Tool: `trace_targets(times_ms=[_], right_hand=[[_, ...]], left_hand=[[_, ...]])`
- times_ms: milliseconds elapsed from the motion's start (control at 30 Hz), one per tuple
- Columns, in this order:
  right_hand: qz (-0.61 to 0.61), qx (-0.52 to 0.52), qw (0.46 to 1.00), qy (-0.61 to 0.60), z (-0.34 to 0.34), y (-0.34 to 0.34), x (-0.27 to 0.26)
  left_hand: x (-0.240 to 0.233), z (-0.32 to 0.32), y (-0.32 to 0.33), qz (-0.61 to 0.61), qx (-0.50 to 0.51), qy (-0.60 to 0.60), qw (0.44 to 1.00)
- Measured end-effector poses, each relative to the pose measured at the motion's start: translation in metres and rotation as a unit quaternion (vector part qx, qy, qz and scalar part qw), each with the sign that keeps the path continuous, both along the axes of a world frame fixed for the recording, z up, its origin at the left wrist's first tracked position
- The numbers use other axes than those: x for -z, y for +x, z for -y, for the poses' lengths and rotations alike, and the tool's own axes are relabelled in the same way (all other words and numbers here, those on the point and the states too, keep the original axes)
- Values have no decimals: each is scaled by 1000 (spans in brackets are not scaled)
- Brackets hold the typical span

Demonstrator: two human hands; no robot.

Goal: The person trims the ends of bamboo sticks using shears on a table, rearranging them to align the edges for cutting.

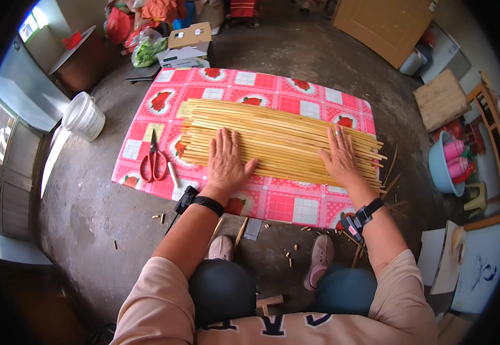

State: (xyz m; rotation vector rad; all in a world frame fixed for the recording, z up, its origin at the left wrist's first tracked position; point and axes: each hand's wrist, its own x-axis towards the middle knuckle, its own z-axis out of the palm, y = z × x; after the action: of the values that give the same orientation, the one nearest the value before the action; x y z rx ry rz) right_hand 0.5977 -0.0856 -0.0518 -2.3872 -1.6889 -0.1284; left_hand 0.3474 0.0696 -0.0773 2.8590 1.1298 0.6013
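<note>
Long yellowish plant stalks (276, 140) lie side by side in a flat layer across a low table with a pink checked, rose-printed tablecloth (250, 205). My left hand (228, 161) rests palm down with spread fingers on the left part of the layer. On the right part lies my right hand (340, 155), also flat, with a ring on one finger. Neither hand is closed around a stalk. Red-handled scissors (153, 159) lie left of the stalks, tips pointing away from me, beside a short white stick (173, 174). The stalk ends are uneven at the right.
Small cut stalk pieces (290, 262) and dry strips (391, 185) are scattered on the concrete floor (90, 215). A white bucket (84, 118) stands left of the table. Behind it are a cardboard box (189, 36) and bagged greens (146, 51). A blue basin (439, 172) with pink bottles sits at right.
</note>
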Motion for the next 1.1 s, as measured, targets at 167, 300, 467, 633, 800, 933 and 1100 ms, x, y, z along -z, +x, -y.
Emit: trace_targets(times_ms=[167,300,467,633,800,933,1100], right_hand=[[30,10,999,-42,17,6,12],[6,-10,1000,-7,13,3,18],[1,-73,993,88,21,-12,17],[-2,-149,982,112,33,-41,11],[105,-204,966,120,46,-40,17],[128,-210,955,168,44,-41,13],[115,-216,961,128,48,-32,9]], left_hand=[[0,2,10,-10,16,-5,1000],[3,-2,2,-30,6,5,1000],[4,1,5,-44,16,5,999],[3,-1,3,-59,9,8,998],[3,-2,1,-57,14,20,998],[-5,-7,-12,-16,49,-9,999],[-23,9,-26,107,100,-2,989]])
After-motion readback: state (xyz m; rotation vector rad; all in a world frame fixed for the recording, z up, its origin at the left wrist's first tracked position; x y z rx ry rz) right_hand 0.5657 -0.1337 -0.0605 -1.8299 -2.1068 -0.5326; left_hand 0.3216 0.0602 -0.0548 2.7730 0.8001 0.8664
